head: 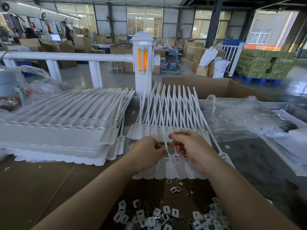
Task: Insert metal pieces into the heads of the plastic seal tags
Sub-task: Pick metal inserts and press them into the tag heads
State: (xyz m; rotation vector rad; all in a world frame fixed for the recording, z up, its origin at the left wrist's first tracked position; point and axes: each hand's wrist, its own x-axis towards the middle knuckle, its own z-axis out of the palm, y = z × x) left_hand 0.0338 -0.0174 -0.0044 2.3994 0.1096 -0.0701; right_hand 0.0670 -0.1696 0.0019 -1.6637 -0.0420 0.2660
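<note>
A joined strip of white plastic seal tags (169, 170) lies before me, its straps fanning away over a second strip (146, 130) behind it. My left hand (147, 151) pinches a small metal piece (166, 153) at the head of one tag. My right hand (189, 145) has curled fingers that pinch the same tag's strap just above the head. A loose heap of metal pieces and small white caps (159, 214) lies near me between my forearms.
A tall stack of tag strips (54, 135) fills the left of the brown table. Crumpled clear plastic bags (240, 117) lie at the right, an open cardboard box (221, 87) behind them. A white railing post (143, 63) stands beyond the table.
</note>
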